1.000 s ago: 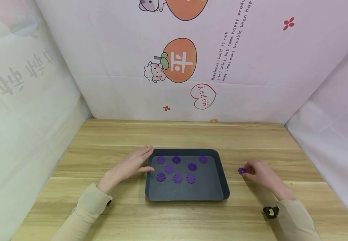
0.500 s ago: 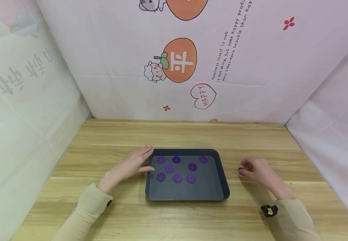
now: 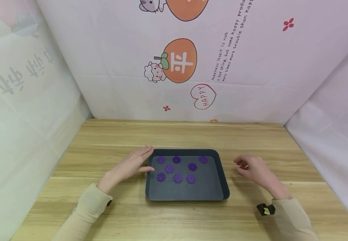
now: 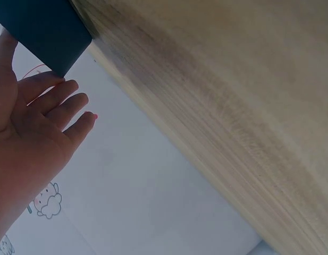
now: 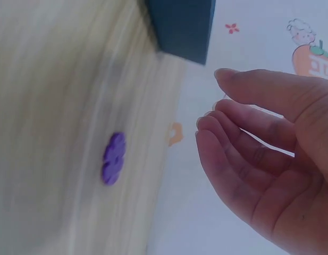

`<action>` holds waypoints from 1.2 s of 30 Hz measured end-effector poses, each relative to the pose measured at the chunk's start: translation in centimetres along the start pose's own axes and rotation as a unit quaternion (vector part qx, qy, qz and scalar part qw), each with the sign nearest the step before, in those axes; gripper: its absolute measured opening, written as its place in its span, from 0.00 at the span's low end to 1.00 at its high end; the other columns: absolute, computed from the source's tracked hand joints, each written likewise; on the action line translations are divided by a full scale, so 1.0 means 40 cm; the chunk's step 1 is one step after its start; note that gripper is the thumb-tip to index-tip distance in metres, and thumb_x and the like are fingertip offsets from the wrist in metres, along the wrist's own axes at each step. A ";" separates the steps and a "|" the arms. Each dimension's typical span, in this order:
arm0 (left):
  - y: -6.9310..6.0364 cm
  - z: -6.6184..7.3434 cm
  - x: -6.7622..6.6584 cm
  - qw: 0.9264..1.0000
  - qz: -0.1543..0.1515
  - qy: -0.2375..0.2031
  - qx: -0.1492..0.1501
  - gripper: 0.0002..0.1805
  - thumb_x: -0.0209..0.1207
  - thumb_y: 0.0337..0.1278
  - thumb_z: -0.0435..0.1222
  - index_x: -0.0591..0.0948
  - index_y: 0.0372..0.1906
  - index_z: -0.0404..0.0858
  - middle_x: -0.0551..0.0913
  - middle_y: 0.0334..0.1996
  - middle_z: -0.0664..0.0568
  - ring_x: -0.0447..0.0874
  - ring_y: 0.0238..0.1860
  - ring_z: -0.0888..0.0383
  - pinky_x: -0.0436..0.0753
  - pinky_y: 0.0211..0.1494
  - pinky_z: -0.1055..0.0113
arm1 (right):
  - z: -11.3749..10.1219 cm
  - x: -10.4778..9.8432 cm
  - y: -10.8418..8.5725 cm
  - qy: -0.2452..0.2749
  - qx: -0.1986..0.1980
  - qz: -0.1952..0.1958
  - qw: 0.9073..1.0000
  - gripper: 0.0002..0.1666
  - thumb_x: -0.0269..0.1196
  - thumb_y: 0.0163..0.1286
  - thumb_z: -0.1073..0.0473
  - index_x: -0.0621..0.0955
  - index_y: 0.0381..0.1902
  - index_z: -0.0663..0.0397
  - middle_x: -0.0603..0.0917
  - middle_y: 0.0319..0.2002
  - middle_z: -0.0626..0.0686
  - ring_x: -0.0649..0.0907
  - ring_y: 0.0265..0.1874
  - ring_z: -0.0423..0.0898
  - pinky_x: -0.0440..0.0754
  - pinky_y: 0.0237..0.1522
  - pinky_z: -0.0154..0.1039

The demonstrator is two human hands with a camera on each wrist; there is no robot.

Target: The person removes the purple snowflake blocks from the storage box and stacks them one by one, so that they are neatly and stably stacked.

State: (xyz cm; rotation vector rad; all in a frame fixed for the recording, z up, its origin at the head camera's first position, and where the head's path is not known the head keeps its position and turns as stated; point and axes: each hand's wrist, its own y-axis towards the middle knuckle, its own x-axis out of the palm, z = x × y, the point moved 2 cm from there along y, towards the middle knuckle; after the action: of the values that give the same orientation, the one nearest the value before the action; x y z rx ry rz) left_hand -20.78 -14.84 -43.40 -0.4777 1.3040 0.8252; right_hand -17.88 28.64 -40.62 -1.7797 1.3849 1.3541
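A dark grey rectangular tray (image 3: 210, 187) holds several purple notched flower-shaped discs (image 3: 177, 178) spread over its floor. At the tray's left edge, my left hand (image 3: 128, 164) rests with straight fingers on the rim; in the left wrist view its fingers touch the tray's corner (image 4: 57, 42). Right of the tray, my right hand (image 3: 255, 170) hovers with loosely bent fingers. The right wrist view shows nothing between its thumb and fingertips. One purple disc (image 5: 114, 158) lies on the table below that hand; in the head view the hand hides nearly all of it.
The wooden table (image 3: 125, 217) extends around the tray on every side. White printed cloth (image 3: 116, 67) rises behind it and at both sides. A black strap device (image 3: 265, 209) sits on the right wrist.
My right hand held a purple disc between thumb and fingers a second ago. It has let go of the disc and shifted slightly left. The left hand and tray have stayed put.
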 end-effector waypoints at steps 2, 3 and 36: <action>-0.001 0.000 0.001 1.000 0.001 0.001 0.000 0.44 0.62 0.61 0.53 0.66 0.71 0.27 0.66 0.72 0.33 0.64 0.73 0.37 0.67 0.76 0.43 | -0.013 -0.001 0.004 0.003 -0.013 0.003 1.000 0.11 0.71 0.58 0.69 0.84 0.39 0.65 0.87 0.35 0.58 0.86 0.29 0.45 0.88 0.30 0.37; -0.001 0.000 0.002 1.000 0.001 0.002 0.000 0.44 0.62 0.61 0.53 0.66 0.71 0.27 0.66 0.72 0.33 0.64 0.73 0.37 0.67 0.76 0.43 | -0.020 -0.001 0.007 0.005 -0.017 0.003 1.000 0.11 0.71 0.58 0.69 0.84 0.40 0.65 0.88 0.35 0.58 0.86 0.29 0.45 0.88 0.31 0.38; 0.002 -0.006 0.008 1.000 0.002 -0.008 0.003 0.44 0.62 0.61 0.53 0.65 0.71 0.26 0.65 0.72 0.32 0.64 0.74 0.37 0.66 0.76 0.42 | -0.172 0.066 0.079 0.072 -0.119 -0.054 0.989 0.10 0.73 0.59 0.63 0.85 0.38 0.58 0.87 0.33 0.55 0.84 0.29 0.37 0.86 0.31 0.32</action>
State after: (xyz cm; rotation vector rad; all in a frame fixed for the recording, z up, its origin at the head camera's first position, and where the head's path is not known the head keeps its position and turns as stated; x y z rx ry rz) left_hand -21.00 -14.88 -43.73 -0.4635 1.2925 0.8265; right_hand -18.11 20.65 -39.88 -2.1128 1.2190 1.4057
